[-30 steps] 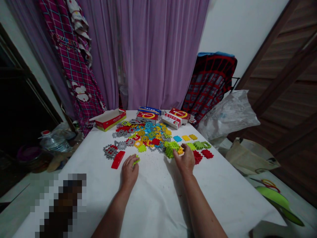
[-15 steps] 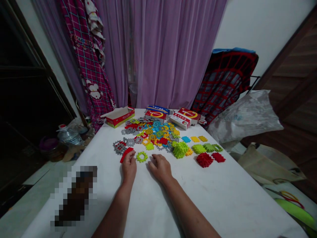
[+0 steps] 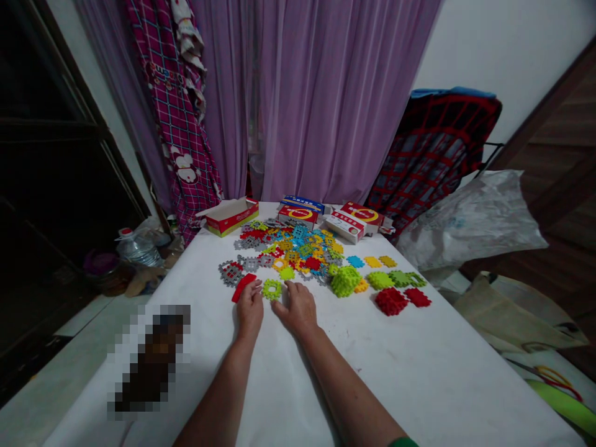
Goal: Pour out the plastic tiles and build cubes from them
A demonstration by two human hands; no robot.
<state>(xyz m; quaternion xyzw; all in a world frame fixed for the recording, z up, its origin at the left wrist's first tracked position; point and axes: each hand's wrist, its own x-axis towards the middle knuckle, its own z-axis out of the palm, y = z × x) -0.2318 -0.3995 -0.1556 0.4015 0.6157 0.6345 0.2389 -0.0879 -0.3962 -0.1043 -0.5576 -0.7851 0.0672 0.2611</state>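
Note:
A yellow-green square plastic piece with toothed edges and a hole in its middle (image 3: 272,289) lies on the white tabletop between my hands. My left hand (image 3: 250,310) rests just to its left, fingers loosely bent and holding nothing that I can see. A red curved piece (image 3: 243,288) lies against the outer side of that hand. My right hand (image 3: 300,308) is on the other side, thumb and fingers apart around the near right corner of the yellow-green piece. Whether its fingertips touch the piece is hard to tell. Just beyond lies a solid yellow-green piece (image 3: 287,273).
A heap of toothed plastic pieces (image 3: 298,245) spreads ahead, with small boxes (image 3: 298,215) and an open red box (image 3: 231,217) behind it. To the right stand a green block (image 3: 345,282) and a red block (image 3: 390,302), with flat pieces (image 3: 380,280) beside them.
My right hand has moved forward and left, closer to the yellow-green holed piece. That piece looks turned and slightly farther away. The whole view has shifted a little.

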